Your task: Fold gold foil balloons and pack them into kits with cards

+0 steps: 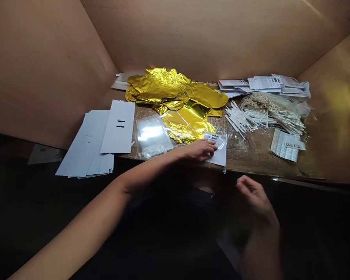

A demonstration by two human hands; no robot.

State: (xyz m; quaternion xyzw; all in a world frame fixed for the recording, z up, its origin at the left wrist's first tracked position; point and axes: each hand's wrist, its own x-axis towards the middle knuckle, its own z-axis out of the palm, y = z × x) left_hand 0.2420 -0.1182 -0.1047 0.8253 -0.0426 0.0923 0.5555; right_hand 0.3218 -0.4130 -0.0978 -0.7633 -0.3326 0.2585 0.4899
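Note:
My left hand point(200, 150) rests on a clear packet with a white printed card point(219, 156) at the front edge of the table. Its fingers lie over the packet's left part, pressing it down. To the right and below, off the table edge, is my right hand point(254, 194), slightly blurred. Its fingers are curled together in a pinch; whatever is between them is too small to make out. Just behind the packet lies a heap of gold foil balloons point(189, 120). A stack of clear plastic sleeves point(153, 136) sits left of my left hand.
White cards point(118, 130) with slots are stacked at the left. White sticks point(236, 118) lie loose and bagged point(280, 114) at the right, near sticker sheets point(285, 144). Finished-looking packets point(265, 83) pile behind them. Brown panels point(192, 39) wall in the table's back and sides.

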